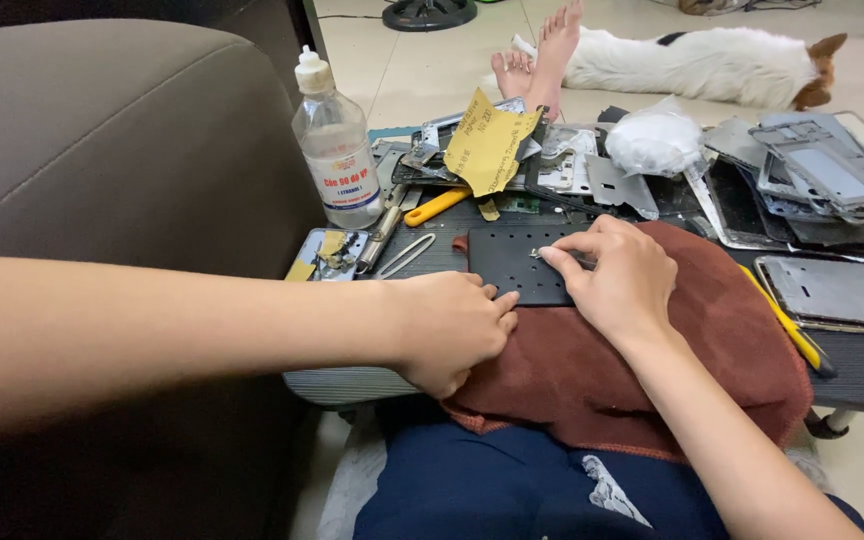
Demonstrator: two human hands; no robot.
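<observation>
Black plate (pixel 517 262) lies on the brown cloth (pixel 652 370), under both your hands.
Your left hand (pixel 452 330) presses its near edge, fingers curled; your right hand (pixel 617 275) pinches a thin metal tool (pixel 562 257) on it. Clutter crowds the far edge.

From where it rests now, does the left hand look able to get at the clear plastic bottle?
Probably yes. The left hand presses the black panel at the near edge; the bottle stands upright behind it, with only flat tweezers and a small tray between.
</observation>
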